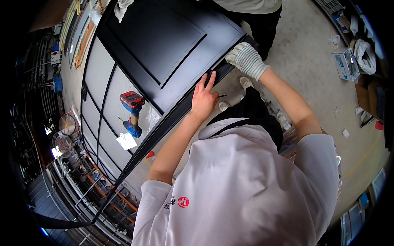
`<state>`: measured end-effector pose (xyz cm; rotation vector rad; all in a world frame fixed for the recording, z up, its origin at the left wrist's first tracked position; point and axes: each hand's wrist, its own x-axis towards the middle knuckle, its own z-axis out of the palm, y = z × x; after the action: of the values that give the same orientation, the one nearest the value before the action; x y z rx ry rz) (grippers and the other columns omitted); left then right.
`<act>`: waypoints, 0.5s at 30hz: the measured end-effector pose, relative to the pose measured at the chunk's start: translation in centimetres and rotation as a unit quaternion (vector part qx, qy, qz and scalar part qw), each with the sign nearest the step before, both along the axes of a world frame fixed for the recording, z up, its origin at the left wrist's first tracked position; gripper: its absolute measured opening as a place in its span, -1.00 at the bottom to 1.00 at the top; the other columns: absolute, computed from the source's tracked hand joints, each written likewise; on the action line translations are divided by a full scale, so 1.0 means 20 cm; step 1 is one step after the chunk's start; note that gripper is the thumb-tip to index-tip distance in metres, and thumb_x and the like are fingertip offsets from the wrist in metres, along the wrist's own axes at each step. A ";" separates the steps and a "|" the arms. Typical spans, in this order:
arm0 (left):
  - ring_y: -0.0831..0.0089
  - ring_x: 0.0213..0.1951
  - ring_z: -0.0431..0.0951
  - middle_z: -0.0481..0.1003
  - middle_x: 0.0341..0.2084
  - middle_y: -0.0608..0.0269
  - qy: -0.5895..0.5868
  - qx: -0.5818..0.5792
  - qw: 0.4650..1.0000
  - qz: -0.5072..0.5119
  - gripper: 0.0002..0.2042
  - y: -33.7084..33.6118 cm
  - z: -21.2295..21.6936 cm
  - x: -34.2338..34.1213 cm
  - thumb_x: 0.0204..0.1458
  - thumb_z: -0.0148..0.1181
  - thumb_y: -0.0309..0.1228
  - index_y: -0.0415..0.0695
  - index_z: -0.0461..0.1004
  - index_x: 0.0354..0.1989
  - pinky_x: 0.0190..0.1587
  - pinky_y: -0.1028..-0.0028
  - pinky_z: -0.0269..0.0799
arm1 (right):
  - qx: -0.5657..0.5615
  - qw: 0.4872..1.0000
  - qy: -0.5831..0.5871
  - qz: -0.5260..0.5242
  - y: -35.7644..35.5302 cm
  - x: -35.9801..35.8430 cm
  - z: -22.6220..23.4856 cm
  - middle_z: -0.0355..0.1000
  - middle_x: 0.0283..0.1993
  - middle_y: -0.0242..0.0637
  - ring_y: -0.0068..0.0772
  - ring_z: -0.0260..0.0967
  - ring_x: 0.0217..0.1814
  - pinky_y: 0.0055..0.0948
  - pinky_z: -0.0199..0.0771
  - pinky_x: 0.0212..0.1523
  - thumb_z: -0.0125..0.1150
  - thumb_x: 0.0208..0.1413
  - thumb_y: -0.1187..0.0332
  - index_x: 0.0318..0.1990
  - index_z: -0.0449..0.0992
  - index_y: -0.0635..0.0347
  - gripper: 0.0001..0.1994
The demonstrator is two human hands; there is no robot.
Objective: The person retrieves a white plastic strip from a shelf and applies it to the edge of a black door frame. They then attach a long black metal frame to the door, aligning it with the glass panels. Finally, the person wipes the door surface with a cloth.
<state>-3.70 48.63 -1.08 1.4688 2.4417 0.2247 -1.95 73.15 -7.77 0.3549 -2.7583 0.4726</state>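
Observation:
A black door panel (154, 41) with a recessed rectangle lies in front of me, and a long black frame strip (172, 123) runs along its near edge. My bare left hand (203, 97) rests at this strip, two fingers stretched onto it. The other fingers curl in, and a thin dark rod (222, 96) pokes out beside them. At the panel's near right corner, my right hand (247, 59), in a striped white work glove, has its fingers curled over the strip's end. Its fingertips are partly hidden.
A red and blue cordless drill (132, 115) and a white paper label (126, 141) lie on the grey surface left of the panel. A white cloth (122, 9) lies on the far side. Another person (258, 20) stands beyond the corner. Boxes (345, 64) are at right.

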 end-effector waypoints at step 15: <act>0.11 0.23 0.17 -0.01 0.35 0.06 0.080 -0.067 0.993 -0.061 -0.88 -0.01 -0.04 -0.02 -0.16 0.18 -0.39 -0.13 0.52 -0.65 0.13 0.30 0.19 | -0.022 0.998 0.056 0.005 -0.02 -0.01 -0.03 0.49 -0.34 -0.42 -0.35 0.42 -0.23 -0.29 0.36 -0.06 0.05 -0.03 0.31 -0.35 0.54 0.00 -0.86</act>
<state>-4.15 48.41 -1.88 1.6242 2.4241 -0.0849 -2.08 72.85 -8.28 0.3719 -2.6353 0.4987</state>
